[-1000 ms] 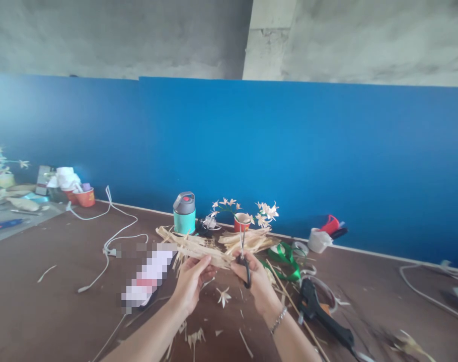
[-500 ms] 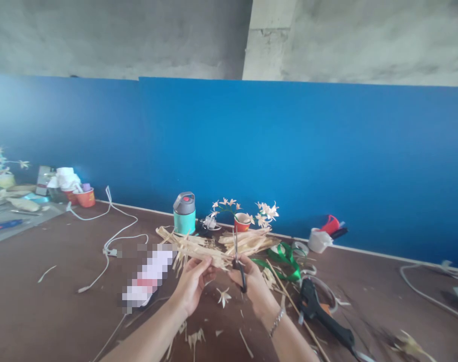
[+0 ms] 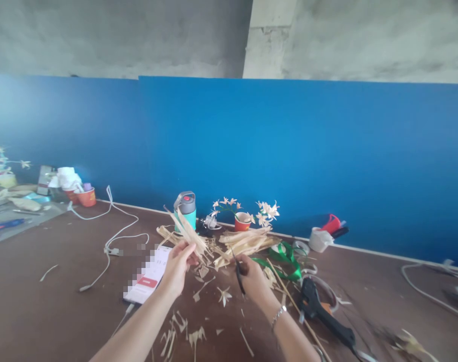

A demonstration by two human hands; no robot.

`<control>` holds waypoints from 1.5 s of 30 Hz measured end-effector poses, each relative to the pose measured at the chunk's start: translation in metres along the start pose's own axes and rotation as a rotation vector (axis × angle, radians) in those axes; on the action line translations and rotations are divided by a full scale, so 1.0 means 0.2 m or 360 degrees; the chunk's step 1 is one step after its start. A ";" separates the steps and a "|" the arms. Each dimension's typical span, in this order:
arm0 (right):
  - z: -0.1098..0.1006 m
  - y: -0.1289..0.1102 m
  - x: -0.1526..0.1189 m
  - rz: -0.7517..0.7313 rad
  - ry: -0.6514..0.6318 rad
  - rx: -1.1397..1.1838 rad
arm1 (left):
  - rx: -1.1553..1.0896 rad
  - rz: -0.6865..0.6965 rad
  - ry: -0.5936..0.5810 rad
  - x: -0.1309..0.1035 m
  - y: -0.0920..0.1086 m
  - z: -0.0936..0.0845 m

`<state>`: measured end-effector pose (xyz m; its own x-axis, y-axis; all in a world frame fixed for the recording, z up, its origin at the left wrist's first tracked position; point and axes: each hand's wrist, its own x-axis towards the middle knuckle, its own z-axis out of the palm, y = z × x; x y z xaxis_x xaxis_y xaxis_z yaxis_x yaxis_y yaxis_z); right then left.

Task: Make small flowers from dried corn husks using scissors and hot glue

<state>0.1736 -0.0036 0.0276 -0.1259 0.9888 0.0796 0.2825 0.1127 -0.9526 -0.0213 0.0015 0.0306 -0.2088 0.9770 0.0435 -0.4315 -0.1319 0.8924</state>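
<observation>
My left hand point(image 3: 181, 262) is closed on a corn husk point(image 3: 189, 229), a pale, dry strip that slants up toward the teal bottle. Black-handled scissors point(image 3: 238, 274) are in my right hand point(image 3: 251, 279), a short way right of the husk and apart from it. Behind both hands lie piles of dry husk point(image 3: 247, 242). A small white husk flower point(image 3: 224, 296) rests on the table between my forearms, with thin husk scraps point(image 3: 197, 337) scattered nearer to me.
A teal bottle point(image 3: 185, 216) and a red cup point(image 3: 242, 222) with husk flowers stand at the back. Left of my hand lies a phone point(image 3: 151, 274) with a cable. Green ribbon point(image 3: 289, 261), a glue gun point(image 3: 323, 314) and a white cup point(image 3: 320, 240) are on the right.
My left hand has moved left and up, tilting the husk upward away from the scissors. My right hand stays nearly in place, the scissors turned slightly. More scraps show on the table.
</observation>
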 end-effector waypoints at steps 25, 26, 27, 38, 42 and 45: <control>0.05 -0.05 -0.03 0.0029 -0.0067 0.0657 | 0.0635 -0.0184 -0.0324 -0.09 -0.06 0.09; 0.06 -0.05 -0.03 0.0038 -0.0070 0.0679 | 0.0637 -0.0198 -0.0390 -0.09 -0.06 0.09; 0.06 -0.06 -0.03 0.0046 -0.0054 0.0680 | 0.0668 -0.0191 -0.0441 -0.09 -0.06 0.09; -0.01 -0.11 -0.04 0.0042 0.0193 0.0558 | 0.2608 0.0502 -0.0717 -0.02 0.04 -0.07; -0.01 -0.11 -0.04 0.0062 0.0160 0.0561 | 0.2678 0.0433 -0.0797 -0.03 0.04 -0.06; -0.01 -0.11 -0.04 0.0072 0.0156 0.0547 | 0.2595 0.0451 -0.0834 -0.04 0.03 -0.06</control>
<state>0.1698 -0.0132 0.0478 -0.0241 0.9986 0.0473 -0.0528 0.0459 -0.9975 -0.0336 -0.0084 0.0301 0.3106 0.9452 0.1004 0.8906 -0.3263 0.3168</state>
